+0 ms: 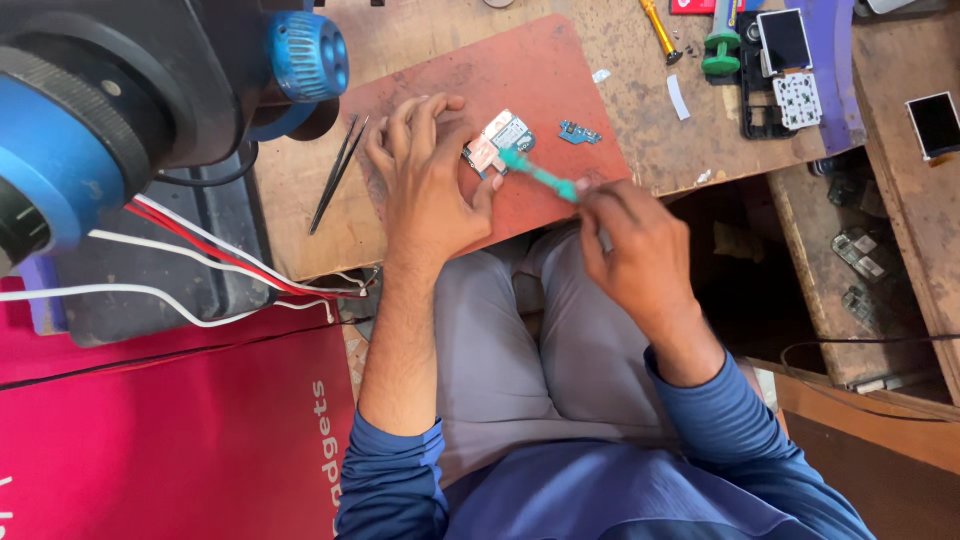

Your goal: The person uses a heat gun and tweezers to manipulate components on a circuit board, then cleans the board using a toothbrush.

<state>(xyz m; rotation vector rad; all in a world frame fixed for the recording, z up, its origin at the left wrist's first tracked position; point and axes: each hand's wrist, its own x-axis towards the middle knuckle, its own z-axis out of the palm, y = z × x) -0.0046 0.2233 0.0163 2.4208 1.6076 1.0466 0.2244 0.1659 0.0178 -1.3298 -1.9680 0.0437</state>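
My left hand (430, 175) pins the small silver-and-green circuit board (498, 144) on the red worktop mat (540, 75) while my right hand (630, 245) grips a teal-handled tool (540, 175) against it.

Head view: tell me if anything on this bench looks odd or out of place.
Nothing stands out. The left hand steadies a small circuit board on the red mat; the right hand puts a teal tool to it. Tweezers and phone parts lie loose nearby.
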